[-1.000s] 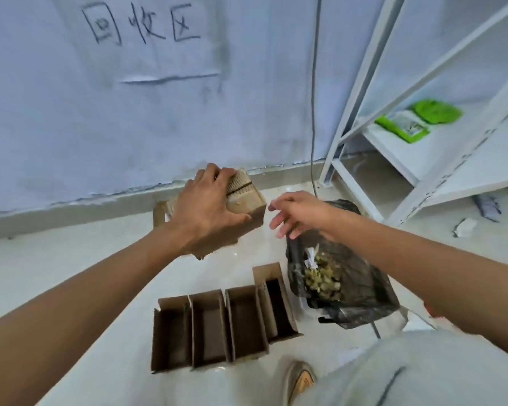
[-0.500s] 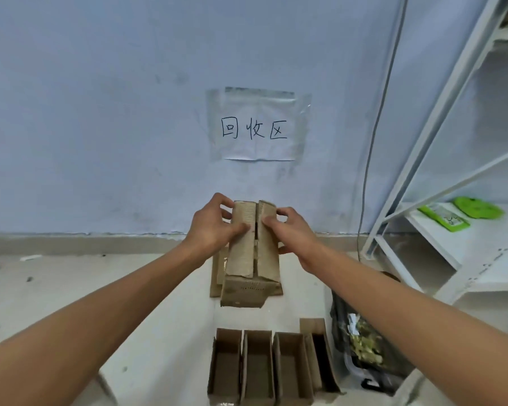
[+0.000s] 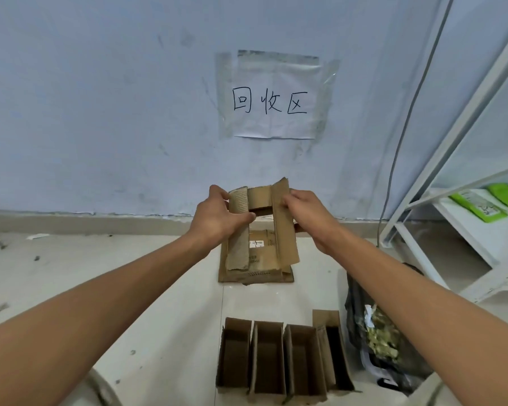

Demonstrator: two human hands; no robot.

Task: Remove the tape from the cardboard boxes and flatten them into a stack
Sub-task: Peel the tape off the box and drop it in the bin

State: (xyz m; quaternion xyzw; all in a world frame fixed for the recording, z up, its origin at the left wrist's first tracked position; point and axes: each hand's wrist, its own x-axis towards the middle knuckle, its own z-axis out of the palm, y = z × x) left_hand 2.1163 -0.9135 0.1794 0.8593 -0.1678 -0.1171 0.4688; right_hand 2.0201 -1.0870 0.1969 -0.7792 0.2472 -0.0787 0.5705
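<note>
I hold a small brown cardboard box (image 3: 285,224) in the air in front of the wall, its two long flaps spread apart so the inside shows. My left hand (image 3: 217,218) grips the left flap, thumb on its front. My right hand (image 3: 305,213) grips the right flap and the box's side. Below the held box, flattened cardboard (image 3: 255,275) lies on the floor by the wall. Several open cardboard boxes (image 3: 282,361) stand side by side on the floor near me.
A black plastic bag (image 3: 373,341) with scraps inside sits right of the open boxes. A white metal shelf rack (image 3: 458,183) stands at the right, with green packets (image 3: 478,205) on a shelf. A paper sign (image 3: 272,98) is taped to the wall. A cable (image 3: 405,127) hangs down.
My right hand came over from above the bag and took hold of the box. Both hands have pulled the two top flaps apart, opening the box. The view has swung up towards the wall.
</note>
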